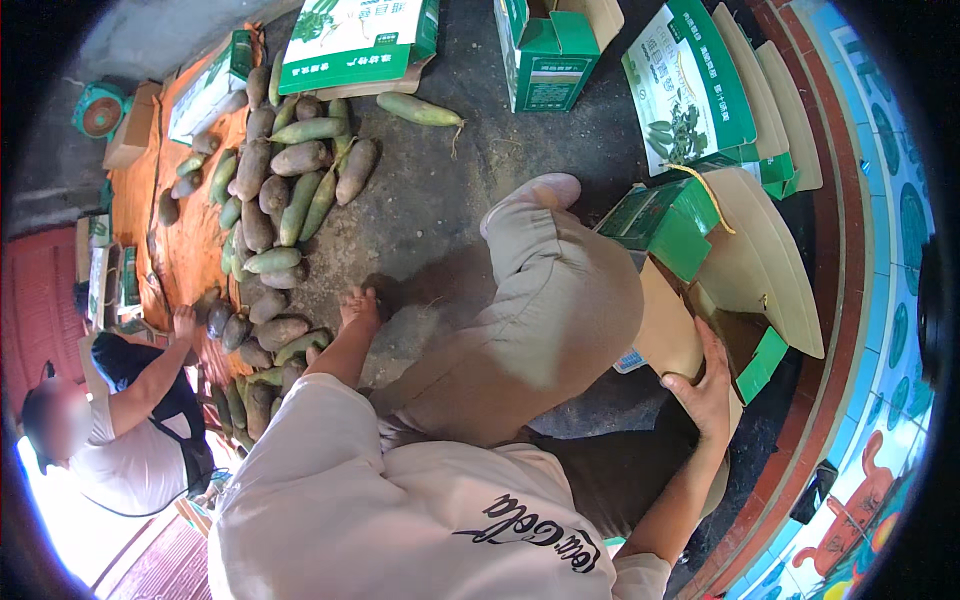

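From where I stand, the person on the floor has their right hand on the near brown panel of an open carton, thumb spread from the fingers; I can't tell whether it grips. The carton sits to the right of the bent knee, flaps out, with a yellow cord handle on its far side; what lies inside is hidden from me. Their left hand is low over the dark floor, just right of the vegetable heap, fingers partly bent; I can't tell whether they hold anything. The long green and brown vegetables lie loose, partly on an orange sheet. Beyond are a flat green-and-white box, an upright green box and, far right, a white-and-green carton, contents out of sight. At left a co-worker's hand is beside the heap.
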The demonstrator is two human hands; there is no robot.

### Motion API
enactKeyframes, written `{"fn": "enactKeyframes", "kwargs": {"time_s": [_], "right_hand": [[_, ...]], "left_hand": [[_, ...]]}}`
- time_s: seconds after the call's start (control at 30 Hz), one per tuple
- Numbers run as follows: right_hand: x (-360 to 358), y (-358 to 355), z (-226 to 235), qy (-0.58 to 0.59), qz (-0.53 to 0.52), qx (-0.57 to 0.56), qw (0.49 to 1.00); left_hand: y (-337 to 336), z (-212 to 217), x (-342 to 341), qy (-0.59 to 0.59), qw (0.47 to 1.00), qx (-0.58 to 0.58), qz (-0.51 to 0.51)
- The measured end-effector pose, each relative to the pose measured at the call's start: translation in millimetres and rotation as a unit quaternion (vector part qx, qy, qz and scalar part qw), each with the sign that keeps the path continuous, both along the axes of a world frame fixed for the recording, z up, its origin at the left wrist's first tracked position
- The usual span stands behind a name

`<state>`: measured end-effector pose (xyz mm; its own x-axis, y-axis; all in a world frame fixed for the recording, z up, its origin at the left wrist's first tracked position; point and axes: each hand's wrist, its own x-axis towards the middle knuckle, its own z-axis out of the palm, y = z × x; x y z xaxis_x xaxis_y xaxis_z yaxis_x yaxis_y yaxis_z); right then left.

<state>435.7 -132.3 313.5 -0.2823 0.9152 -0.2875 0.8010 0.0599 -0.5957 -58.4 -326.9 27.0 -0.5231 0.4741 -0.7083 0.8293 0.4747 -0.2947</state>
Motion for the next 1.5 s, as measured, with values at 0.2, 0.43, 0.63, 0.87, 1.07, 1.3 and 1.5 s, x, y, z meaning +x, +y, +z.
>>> {"fn": "enactKeyframes", "kwargs": {"time_s": [0.2,0.43,0.63,0.87,1.07,1.3,1.5], "right_hand": [[-1,2,3,-0.002,-0.001,-0.002,1.0],[0,4,-2,0.016,-0.006,-0.008,1.0],[1,5,-1,0.002,0.003,-0.001,1.0],[6,4,-6,-0.006,0.017,0.013,1.0],[0,5,-1,-0.01,0.023,0.008,1.0],[3,1,-1,-0.025,0.023,0.013,0.999],[4,2,-4,-0.012,0.023,0.013,1.0]], "left_hand": [[33,39,23,-0.014,0.974,-0.173,-0.147],[14,-12,12,-0.064,0.97,-0.176,-0.153],[16,13,32,-0.038,0.965,-0.179,-0.187],[9,11,26,-0.091,0.961,-0.186,-0.182],[-17,-7,3,-0.065,0.984,-0.115,-0.121],[14,42,17,-0.13,0.982,-0.135,-0.036],[39,23,-15,-0.074,0.992,0.071,0.078]]}}
